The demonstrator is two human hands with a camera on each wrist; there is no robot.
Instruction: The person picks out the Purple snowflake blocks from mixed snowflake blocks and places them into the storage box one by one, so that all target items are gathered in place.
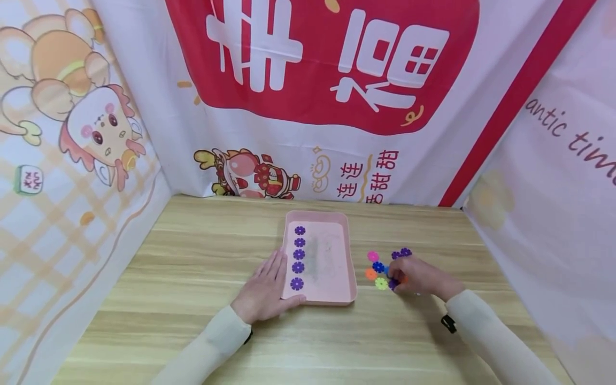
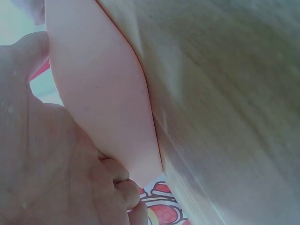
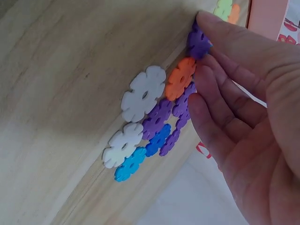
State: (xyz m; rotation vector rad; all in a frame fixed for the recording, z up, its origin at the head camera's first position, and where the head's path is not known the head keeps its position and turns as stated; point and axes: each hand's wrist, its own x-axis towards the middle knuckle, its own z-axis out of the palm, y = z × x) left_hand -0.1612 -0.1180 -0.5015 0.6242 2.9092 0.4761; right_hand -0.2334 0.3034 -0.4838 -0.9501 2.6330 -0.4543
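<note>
A shallow pink tray [image 1: 337, 283] lies on the table, with several purple flower-shaped discs [image 1: 298, 254] in a column along its left side. My left hand [image 1: 263, 289] rests against the tray's left wall, fingers extended along it and thumb at the near rim; the left wrist view shows the palm beside the pink wall [image 2: 101, 84]. Right of the tray, my right hand [image 1: 420, 275] is low over a loose group of discs. Between thumb and fingers it pinches a purple flower-shaped disc [image 3: 198, 44], tilted on edge in the right wrist view.
Around the right hand lie more discs: pink [image 1: 373, 256], dark blue [image 1: 378, 267], yellow-green [image 1: 381, 283], orange [image 3: 181, 78], white [image 3: 144, 93] and light blue [image 3: 130, 164]. Printed cloth [image 1: 308, 123] hangs behind the wooden table [image 1: 202, 246] and at both sides.
</note>
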